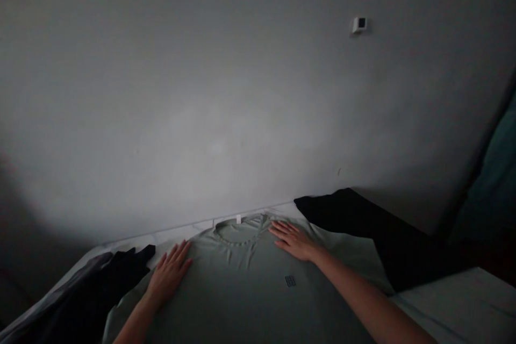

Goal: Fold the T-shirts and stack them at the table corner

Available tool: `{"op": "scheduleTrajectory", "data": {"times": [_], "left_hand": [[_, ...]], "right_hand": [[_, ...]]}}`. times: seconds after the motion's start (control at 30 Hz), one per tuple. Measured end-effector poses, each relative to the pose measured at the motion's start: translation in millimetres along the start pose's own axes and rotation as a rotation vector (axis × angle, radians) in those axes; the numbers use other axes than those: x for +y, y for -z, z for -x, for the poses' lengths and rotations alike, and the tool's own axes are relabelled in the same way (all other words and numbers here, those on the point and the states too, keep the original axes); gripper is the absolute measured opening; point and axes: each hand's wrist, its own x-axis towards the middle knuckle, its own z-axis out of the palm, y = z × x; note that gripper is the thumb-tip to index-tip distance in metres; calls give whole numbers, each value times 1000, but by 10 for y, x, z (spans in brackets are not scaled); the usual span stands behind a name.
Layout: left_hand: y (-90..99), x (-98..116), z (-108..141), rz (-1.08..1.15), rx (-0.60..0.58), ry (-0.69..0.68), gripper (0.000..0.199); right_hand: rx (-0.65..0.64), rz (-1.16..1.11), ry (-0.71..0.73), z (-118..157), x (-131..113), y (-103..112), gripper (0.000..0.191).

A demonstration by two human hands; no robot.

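A pale grey-green T-shirt [245,290] lies spread flat, front up, on a white surface [455,301], its round collar toward the wall. A small dark logo [290,280] marks its chest. My left hand [169,271] rests flat, fingers apart, on the shirt's left shoulder. My right hand [294,241] presses flat on the right shoulder, just beside the collar. Neither hand holds anything.
A black garment [363,220] lies at the right against the wall. Dark and grey clothes [100,285] are heaped at the left edge. A plain wall with a small white device [359,24] rises right behind the surface. Something teal [495,172] stands at the far right.
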Motion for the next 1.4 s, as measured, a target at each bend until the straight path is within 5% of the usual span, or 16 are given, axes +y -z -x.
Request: {"op": "scheduleTrajectory", "data": {"times": [0.2,0.4,0.67,0.8,0.9,1.03,1.17,1.27,1.33,1.4], "left_hand": [[205,-70,-135,-1,70,162,42],[334,-28,-165,-51,-38,204,31],[413,-33,-149,-124,32,190,30],[372,209,-84,-198,182,189,37],[195,466,71,-109,256,130,48],[15,662,278,37,135,-24,56],[195,673,406,85,-6,18,57],[339,683,788,185,7,-9,55],[322,702,1345,393,4,-31,50],[238,719,2122,705,-46,151,38]], "right_hand": [[347,131,-181,-183,412,-55,42],[412,244,-209,-288,512,-109,30],[364,296,-235,-254,497,-81,33],[384,294,-260,-285,281,-78,39],[346,221,-129,-254,57,-140,46],[180,119,-59,-125,23,-272,57],[88,129,-128,-132,170,-278,59],[174,170,-155,-291,-22,-139,51],[227,141,-94,-438,-375,-19,45],[201,48,10,-596,-859,73,41]]}}
